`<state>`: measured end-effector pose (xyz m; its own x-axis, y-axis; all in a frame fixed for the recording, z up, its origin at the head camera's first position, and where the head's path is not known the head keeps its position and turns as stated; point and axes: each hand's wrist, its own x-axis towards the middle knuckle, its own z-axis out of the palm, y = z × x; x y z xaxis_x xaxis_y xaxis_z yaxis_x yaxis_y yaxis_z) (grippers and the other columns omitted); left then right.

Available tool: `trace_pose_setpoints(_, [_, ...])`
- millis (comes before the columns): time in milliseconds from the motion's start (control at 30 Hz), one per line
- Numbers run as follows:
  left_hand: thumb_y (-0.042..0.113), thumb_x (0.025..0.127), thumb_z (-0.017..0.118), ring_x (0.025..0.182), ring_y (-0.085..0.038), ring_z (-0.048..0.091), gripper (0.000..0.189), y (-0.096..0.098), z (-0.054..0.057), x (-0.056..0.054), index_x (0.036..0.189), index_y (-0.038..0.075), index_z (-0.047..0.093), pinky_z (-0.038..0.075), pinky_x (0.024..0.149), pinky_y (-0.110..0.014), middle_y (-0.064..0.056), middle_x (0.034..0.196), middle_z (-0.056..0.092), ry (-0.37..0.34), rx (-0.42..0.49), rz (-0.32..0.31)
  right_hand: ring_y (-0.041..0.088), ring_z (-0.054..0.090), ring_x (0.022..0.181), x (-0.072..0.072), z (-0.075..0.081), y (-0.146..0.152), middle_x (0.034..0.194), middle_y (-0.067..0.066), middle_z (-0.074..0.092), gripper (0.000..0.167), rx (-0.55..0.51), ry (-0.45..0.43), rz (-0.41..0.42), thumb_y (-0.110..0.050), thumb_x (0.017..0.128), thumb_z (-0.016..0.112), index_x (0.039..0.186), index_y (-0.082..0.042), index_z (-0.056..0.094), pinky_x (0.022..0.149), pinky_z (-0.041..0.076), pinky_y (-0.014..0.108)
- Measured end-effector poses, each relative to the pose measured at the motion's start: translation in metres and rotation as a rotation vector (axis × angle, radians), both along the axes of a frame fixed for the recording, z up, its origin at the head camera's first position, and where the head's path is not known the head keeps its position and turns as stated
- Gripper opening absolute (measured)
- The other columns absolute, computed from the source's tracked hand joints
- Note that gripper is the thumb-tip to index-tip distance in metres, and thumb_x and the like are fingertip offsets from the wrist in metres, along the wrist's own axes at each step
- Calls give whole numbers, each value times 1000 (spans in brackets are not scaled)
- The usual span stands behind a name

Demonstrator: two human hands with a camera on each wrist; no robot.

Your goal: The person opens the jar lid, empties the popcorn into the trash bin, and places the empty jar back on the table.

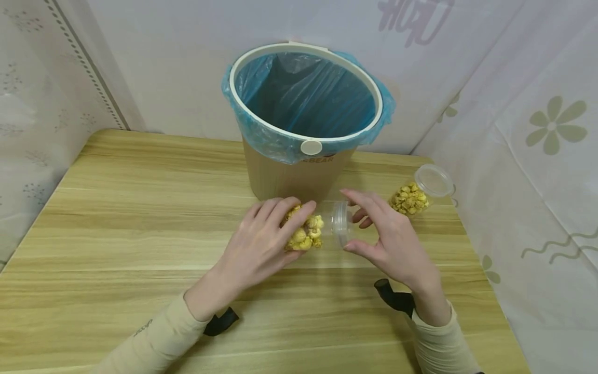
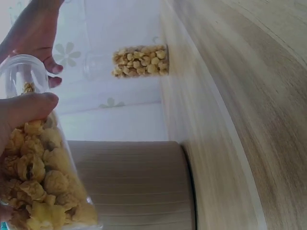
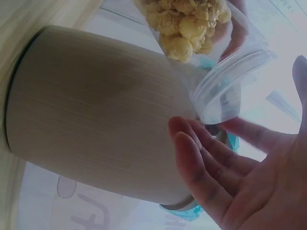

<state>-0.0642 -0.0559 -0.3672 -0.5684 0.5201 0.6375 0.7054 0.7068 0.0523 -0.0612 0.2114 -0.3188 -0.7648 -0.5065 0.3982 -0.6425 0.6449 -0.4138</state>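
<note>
My left hand [image 1: 259,241] grips a clear plastic jar [image 1: 328,226] partly filled with yellow popcorn [image 1: 306,236]. The jar is tilted, its ridged clear top towards my right hand [image 1: 392,241]. Around that top my right fingers and thumb stand spread and bent, close to the rim. In the right wrist view, the right fingertips [image 3: 184,139] lie just beyond the jar's ridged band [image 3: 230,76], with nothing held in the palm. The left thumb [image 2: 33,106] presses against the jar's side below its neck in the left wrist view.
Right behind the hands stands a tan trash bin [image 1: 294,176] with a blue liner [image 1: 275,140] folded over its white rim. A second clear jar of popcorn [image 1: 411,200] stands upright at the right of the wooden table [image 1: 140,218]. Patterned cloth [image 1: 537,182] hangs around.
</note>
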Motion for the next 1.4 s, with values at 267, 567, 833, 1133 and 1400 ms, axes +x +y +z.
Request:
trace_pose_setpoints(267, [43,78,88,109,-29,66,77,2,-1,2,142,19,52,59,89,-42,-9,126,65,107,-62,42,6,66,79,1,-2,-1,108,5,70,75,-41,-20,-50,-70,93,54,140,-12,58,70,58,25])
trace_pose_setpoints(567, [45,71,92,110,-28,65,86,2,-2,1,143,19,52,58,92,-43,-7,128,64,34,-35,17,6,66,83,3,0,-3,117,0,68,57,-37,-50,-50,-32,87,83,136,-13,61,73,59,24])
trace_pose_setpoints(833, [42,70,93,114,-26,64,91,-1,-4,-2,148,19,50,58,91,-44,-5,129,64,-133,69,-72,9,64,100,3,2,-2,134,-1,62,70,-25,-70,19,-28,82,87,145,-20,57,81,59,26])
trace_pose_setpoints(1133, [42,69,95,117,-23,65,95,-4,-4,-5,149,21,49,60,92,-44,-2,134,63,-333,121,-117,8,61,114,3,4,-1,140,-3,58,79,-35,-88,72,-28,79,90,149,-23,53,85,60,31])
trace_pose_setpoints(1400, [46,70,93,116,-15,63,97,-9,1,-6,152,31,45,58,92,-44,5,130,62,-697,127,-155,12,59,118,3,3,1,141,1,58,74,-16,-28,150,-35,81,88,145,-19,57,91,54,25])
